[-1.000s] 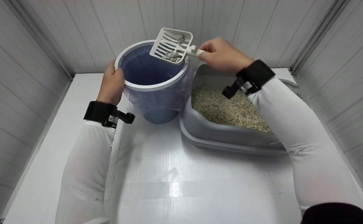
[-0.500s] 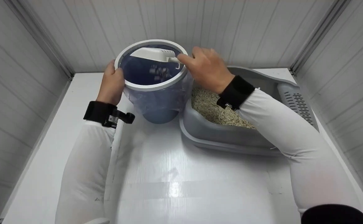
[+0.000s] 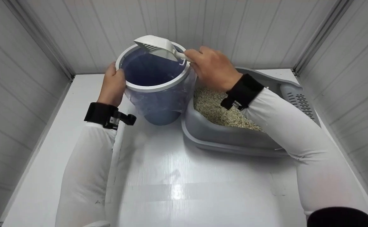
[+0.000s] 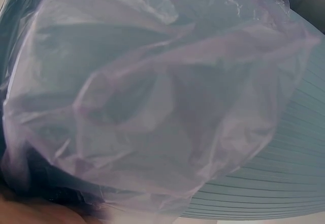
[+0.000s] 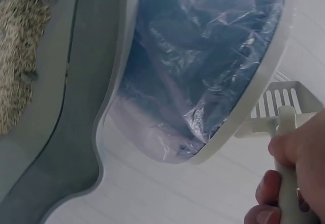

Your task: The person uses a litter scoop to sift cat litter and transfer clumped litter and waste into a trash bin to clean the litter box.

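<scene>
A round bin (image 3: 155,88) lined with a thin, crinkled, translucent plastic bag (image 4: 152,97) is being steadied at the centre of a white table (image 3: 177,183). Its rim is being gripped at nine o'clock by the left hand (image 3: 113,85), fingers curled over the white ring, seemingly so that the bin does not tip or slide.

A white slotted plastic scoop (image 3: 157,47) is being held over the bin's far rim, at about twelve to one o'clock. Its handle is being pinched by the right hand (image 3: 212,67), fingers and thumb wrapped round it; the scoop head is being tilted face-down over the bin mouth, a position suited to letting contents drop inside. No clumps can be seen on it. In the right wrist view the same handle (image 5: 289,183) is being clasped just outside the bin's pale rim (image 5: 254,102).

At three o'clock from the bin, touching its bag, a grey, smooth, moulded litter tray (image 3: 222,135) is being kept close, so the carry between the two is short. It is being filled by coarse, beige, pellet-like litter (image 3: 215,107). A perforated grey panel (image 3: 299,102) is being shown at the tray's far right edge. White ribbed wall panels (image 3: 234,28) are enclosing the scene.
</scene>
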